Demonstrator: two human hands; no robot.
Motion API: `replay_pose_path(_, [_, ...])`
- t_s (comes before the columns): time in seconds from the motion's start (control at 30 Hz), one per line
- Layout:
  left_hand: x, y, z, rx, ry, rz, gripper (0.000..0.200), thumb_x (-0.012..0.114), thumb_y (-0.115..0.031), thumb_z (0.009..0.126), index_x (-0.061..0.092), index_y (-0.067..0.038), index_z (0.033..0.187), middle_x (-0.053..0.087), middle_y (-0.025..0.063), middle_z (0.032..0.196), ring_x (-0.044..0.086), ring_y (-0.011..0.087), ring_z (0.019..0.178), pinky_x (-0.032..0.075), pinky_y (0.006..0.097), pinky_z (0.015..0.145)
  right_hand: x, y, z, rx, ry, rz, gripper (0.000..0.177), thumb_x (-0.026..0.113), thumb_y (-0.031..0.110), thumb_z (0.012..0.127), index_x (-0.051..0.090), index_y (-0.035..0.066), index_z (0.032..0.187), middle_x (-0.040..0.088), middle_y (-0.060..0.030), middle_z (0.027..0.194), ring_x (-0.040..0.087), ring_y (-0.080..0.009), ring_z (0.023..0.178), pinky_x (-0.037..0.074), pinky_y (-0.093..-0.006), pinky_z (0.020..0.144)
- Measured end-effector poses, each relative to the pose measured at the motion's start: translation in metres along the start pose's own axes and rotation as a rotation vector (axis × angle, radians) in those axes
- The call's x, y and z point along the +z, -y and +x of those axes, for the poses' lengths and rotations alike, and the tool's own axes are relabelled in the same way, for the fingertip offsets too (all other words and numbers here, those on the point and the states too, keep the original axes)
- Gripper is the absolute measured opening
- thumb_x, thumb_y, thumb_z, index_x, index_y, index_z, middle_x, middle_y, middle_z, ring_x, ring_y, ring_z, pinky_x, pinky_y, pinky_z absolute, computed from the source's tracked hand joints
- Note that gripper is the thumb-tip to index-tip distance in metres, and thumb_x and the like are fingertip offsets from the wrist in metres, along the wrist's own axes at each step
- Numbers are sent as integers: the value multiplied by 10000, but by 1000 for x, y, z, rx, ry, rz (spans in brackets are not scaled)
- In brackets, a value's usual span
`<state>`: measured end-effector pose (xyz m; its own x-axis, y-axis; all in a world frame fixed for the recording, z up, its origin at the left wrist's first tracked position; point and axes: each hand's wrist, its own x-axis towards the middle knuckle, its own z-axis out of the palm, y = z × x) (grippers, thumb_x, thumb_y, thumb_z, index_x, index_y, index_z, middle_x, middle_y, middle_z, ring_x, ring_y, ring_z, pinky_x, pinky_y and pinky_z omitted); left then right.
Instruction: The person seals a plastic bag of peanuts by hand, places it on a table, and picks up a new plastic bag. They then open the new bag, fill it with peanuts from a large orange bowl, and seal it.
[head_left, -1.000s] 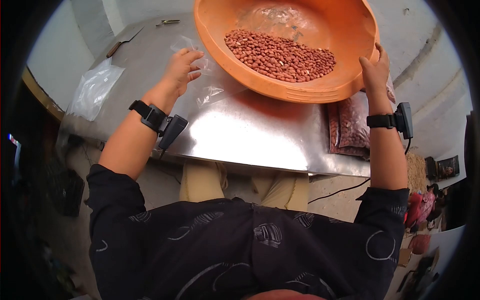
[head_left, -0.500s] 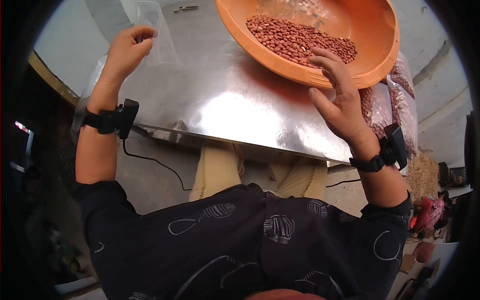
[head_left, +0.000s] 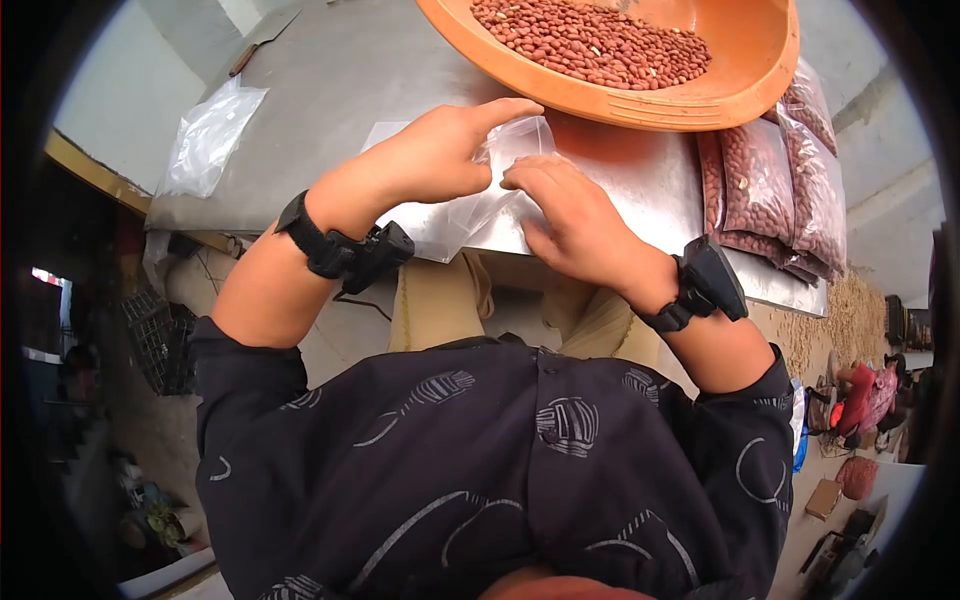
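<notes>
A clear plastic bag (head_left: 455,222) is between my two hands near the front edge of the metal table (head_left: 340,75). My left hand (head_left: 435,155) grips it, its index finger stretched toward the right. On the bag's right side, my right hand (head_left: 570,215) has its fingers bent and apart, close to the plastic. Whether they touch it is unclear. Beyond both hands, an orange basin (head_left: 640,108) holds many red-skinned peanuts (head_left: 590,45).
Filled bags of peanuts (head_left: 758,185) are stacked at the table's right end. More clear bags (head_left: 212,135) lie at the left, near a knife-like tool (head_left: 262,45). A person (head_left: 868,400) is in the far right background.
My left hand has brought a clear bag from the far left to the middle. My right hand has moved from the basin's rim down and left, beside the bag.
</notes>
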<state>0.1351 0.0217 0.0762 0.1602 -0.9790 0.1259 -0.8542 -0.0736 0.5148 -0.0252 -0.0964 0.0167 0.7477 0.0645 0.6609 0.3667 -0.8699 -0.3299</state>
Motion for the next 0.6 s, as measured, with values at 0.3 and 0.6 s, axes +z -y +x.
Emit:
replay_pose_path(0.3, [15, 35, 8, -97, -291, -91, 526, 546, -13, 756, 572, -140, 1266, 572, 22, 698, 512, 99, 617, 450, 257, 593, -4, -31, -5, 68, 388, -174, 37, 566, 32, 723, 563, 35, 686, 589, -117, 770, 591, -323, 836, 419, -536, 949])
replay_pose_path(0.6, [1, 19, -12, 72, -133, -108, 556, 625, -50, 768, 553, -191, 1301, 500, 85, 1163, 534, 147, 781, 482, 278, 694, -7, -49, 6, 13, 336, -111, 60, 572, 46, 716, 560, -1, 681, 586, -135, 795, 582, -340, 825, 472, -440, 852])
